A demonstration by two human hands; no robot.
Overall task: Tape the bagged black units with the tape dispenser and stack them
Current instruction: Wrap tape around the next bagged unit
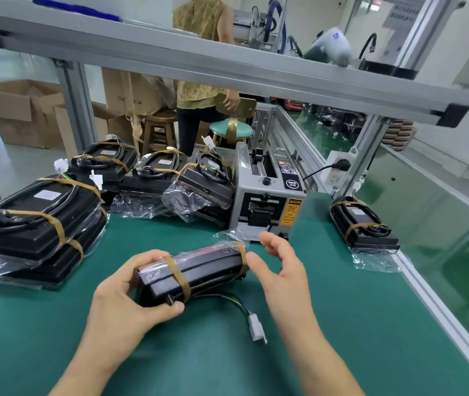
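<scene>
The left hand clamps the bagged black unit at table centre; the right hand, at its 3 o'clock, hangs open. It looks stiff, hefty, film-slick: grip both ends

mat dark green | bagged unit black, brown tape bands, clear wrap | connector white (wires green, yellow, black) | tape dispenser grey, yellow warning label | stack black, white label | stool teal seat
</scene>
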